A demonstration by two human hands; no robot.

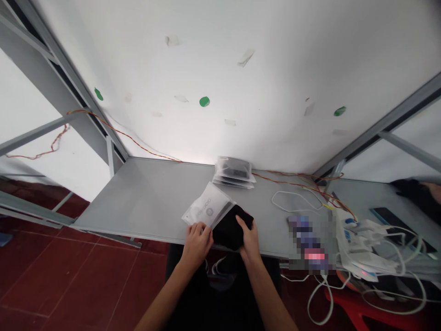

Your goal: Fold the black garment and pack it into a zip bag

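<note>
My left hand (197, 242) is closed on the near edge of a frosted white plastic bag (203, 207) with grey printing on it. My right hand (248, 234) grips a flat black folded item (227, 229), which looks like cloth, thumb on top and fingers underneath. The black item's left end meets the bag's opening and appears partly inside it; how far in I cannot tell. Both are held over the front edge of the grey table (144, 197). Just behind them lies a stack of similar frosted bags (234, 171) with dark contents.
On the right, a phone-like object (308, 243), blurred out, lies near a white power strip (361, 248) with tangled white cables (409, 239). A dark phone (386, 218) rests further right, near another person's arm (432, 191). Red-yellow wire (138, 140) runs along the white back wall.
</note>
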